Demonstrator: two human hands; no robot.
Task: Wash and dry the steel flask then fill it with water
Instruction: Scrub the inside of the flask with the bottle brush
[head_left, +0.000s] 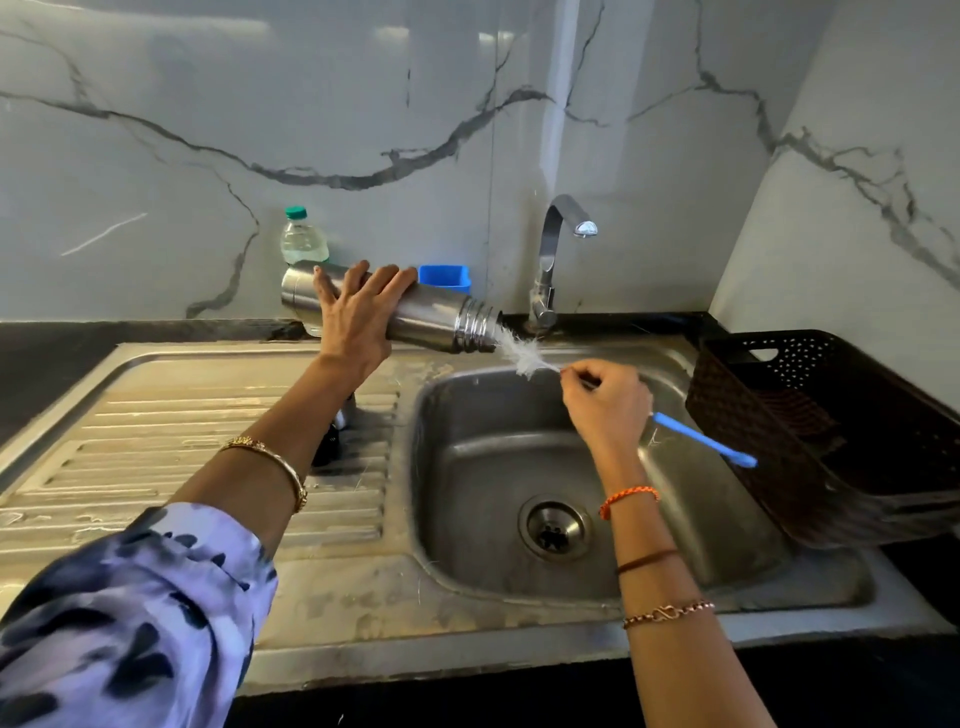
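Nearest, a patterned purple sleeve (119, 613) leads up the left arm to the left hand (358, 317), whose grip is wrapped round the steel flask (431, 317), held on its side with the threaded mouth tilted down towards the right, above the sink (519, 467) edge. Just right of that mouth, the right hand (605, 402) pinches the wire stem of a bottle brush (527, 356), white bristles at the flask opening, blue handle trailing behind. Behind the left grip stand a plastic bottle (304, 239) and a blue container (447, 275); the tap (550, 249) rises beyond the right one.
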